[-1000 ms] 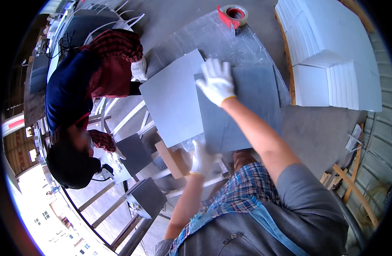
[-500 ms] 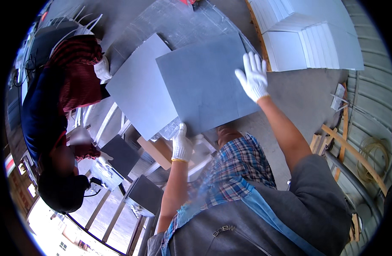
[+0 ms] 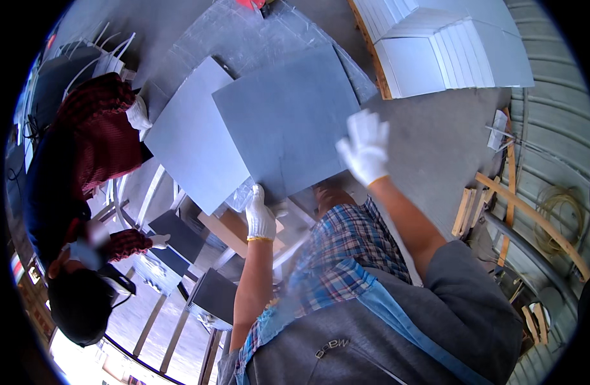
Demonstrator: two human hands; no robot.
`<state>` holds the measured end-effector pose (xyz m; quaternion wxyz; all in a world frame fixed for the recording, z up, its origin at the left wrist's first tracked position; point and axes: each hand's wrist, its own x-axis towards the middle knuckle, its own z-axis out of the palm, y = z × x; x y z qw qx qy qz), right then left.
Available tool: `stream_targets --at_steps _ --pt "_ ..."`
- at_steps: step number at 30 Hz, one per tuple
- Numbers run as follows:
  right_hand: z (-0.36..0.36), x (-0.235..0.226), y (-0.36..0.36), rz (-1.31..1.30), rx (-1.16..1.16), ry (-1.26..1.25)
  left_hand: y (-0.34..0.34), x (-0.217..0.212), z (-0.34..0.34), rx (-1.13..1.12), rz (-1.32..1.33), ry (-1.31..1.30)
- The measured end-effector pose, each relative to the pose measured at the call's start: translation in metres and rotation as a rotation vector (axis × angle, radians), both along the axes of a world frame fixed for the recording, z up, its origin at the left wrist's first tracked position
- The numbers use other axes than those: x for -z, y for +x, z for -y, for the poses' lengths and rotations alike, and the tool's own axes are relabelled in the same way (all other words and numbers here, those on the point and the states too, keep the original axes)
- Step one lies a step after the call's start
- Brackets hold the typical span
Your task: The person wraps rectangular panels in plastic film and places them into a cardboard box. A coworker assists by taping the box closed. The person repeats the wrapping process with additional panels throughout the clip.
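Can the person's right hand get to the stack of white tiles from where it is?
Probably yes. The right hand hangs free at the edge of the dark grey tile, and only bare floor lies between it and the stack of white tiles.

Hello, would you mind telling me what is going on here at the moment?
A person in white gloves handles a dark grey square tile: the left hand grips its lower edge, while the right hand is open at its right corner. A co-worker in a red checked top holds a lighter grey tile beside it.
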<state>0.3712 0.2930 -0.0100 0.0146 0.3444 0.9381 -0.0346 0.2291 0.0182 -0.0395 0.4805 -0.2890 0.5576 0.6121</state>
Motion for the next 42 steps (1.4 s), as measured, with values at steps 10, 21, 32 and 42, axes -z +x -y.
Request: stream_targets --at_steps 10,21,32,42 --pt "0.005 0.052 0.015 -0.124 0.121 0.059 -0.009 0.013 0.013 0.034 0.105 0.074" --pt "0.130 0.007 -0.078 -0.218 -0.468 -0.282 -0.007 -0.008 0.013 -0.052 0.119 0.083" --pt "0.156 0.009 -0.087 -0.161 -0.521 -0.219 -0.003 0.002 0.010 -0.211 0.113 0.076" --pt "-0.086 0.067 -0.146 -0.234 -0.045 0.129 -0.001 -0.008 0.006 -0.060 0.006 0.032"
